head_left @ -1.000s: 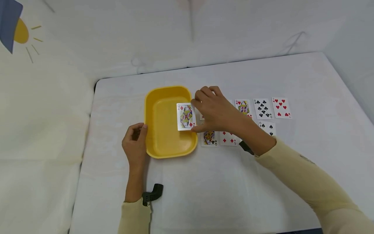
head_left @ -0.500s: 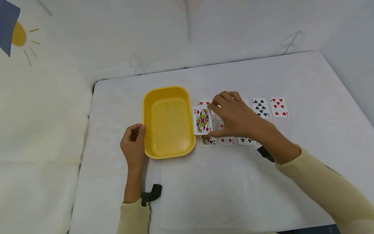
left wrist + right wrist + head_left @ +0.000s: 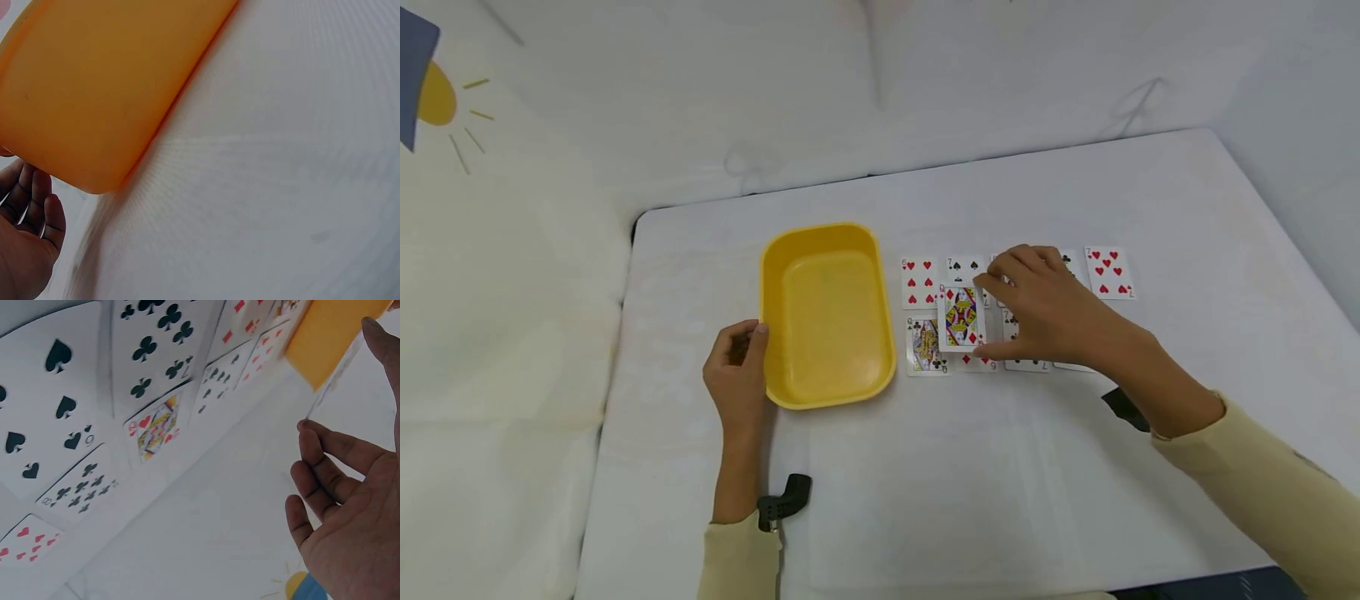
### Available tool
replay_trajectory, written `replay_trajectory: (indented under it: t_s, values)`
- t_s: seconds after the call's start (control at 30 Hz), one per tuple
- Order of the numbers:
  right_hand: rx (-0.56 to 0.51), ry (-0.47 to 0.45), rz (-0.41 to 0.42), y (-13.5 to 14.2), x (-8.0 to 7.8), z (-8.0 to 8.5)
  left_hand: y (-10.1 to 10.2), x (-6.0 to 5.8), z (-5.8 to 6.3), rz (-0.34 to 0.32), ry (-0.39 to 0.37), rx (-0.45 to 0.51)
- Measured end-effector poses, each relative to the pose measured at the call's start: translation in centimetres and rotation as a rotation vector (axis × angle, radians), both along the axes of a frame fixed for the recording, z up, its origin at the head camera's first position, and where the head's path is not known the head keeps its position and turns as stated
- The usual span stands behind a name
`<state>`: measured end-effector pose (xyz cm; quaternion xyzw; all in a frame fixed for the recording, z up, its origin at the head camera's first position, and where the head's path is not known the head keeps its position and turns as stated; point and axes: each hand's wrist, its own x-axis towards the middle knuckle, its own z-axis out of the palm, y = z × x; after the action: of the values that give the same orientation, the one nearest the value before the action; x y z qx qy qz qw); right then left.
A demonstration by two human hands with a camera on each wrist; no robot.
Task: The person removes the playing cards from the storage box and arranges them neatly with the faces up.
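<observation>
My right hand (image 3: 1052, 312) pinches a queen of diamonds playing card (image 3: 961, 318) by its edge, between thumb and fingertips. The card faces up over the laid-out cards, partly covering the seven of spades (image 3: 964, 268) and six of diamonds (image 3: 973, 364). In the right wrist view the held card (image 3: 331, 381) appears nearly edge-on. My left hand (image 3: 736, 367) holds the left rim of the yellow tray (image 3: 831, 400), thumb on top. The left wrist view shows its curled fingers (image 3: 55, 219) at the tray's edge. No cards show inside the tray.
Face-up cards lie in two rows right of the tray. The six of hearts (image 3: 920, 283) and queen of clubs (image 3: 925, 346) are nearest it; the seven of hearts (image 3: 1109, 273) is far right. The right wrist view shows the queen of hearts (image 3: 155, 428) and six of spades (image 3: 53, 394).
My right hand has carried the queen of diamonds rightward, from over the tray's right side to above the card rows. The left hand stays at the tray's rim.
</observation>
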<state>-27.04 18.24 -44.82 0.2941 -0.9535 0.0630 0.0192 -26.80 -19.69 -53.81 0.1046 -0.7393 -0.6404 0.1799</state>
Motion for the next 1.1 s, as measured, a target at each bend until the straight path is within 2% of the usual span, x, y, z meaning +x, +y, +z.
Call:
replay_trajectory:
  t_s: [0.07,0.2,0.3,0.4,0.43,0.63,0.67,0.9,1.1]
  values:
    - [-0.012,0.0,-0.013,0.8,0.3,-0.1,0.0,0.0,0.2,-0.002,0.003,-0.001]
    - [-0.027,0.006,-0.031,2.1,1.0,-0.5,0.5,0.6,1.8,-0.006,-0.005,-0.003]
    - [-0.034,-0.001,-0.051,3.0,1.4,-0.8,0.3,0.5,1.6,-0.002,0.002,0.01]
    - [-0.043,-0.016,-0.074,3.9,1.8,-1.0,-0.3,0.2,0.5,0.0,0.02,0.015]
    - [-0.046,-0.013,-0.077,4.2,1.9,-1.1,-0.3,0.2,0.4,-0.001,0.022,0.015]
    - [-0.051,0.007,-0.101,6.0,2.4,-1.8,0.4,0.9,3.0,-0.009,0.005,0.01]
    - [-0.047,0.006,-0.107,6.3,2.6,-1.9,0.3,0.9,3.0,-0.009,0.004,0.012]
    - [-0.03,-0.013,-0.146,8.5,3.5,-2.5,-0.9,0.2,0.5,-0.003,0.012,0.029]
    - [-0.004,-0.013,-0.212,11.1,4.5,-2.3,-1.3,-0.1,0.0,0.001,0.025,0.018]
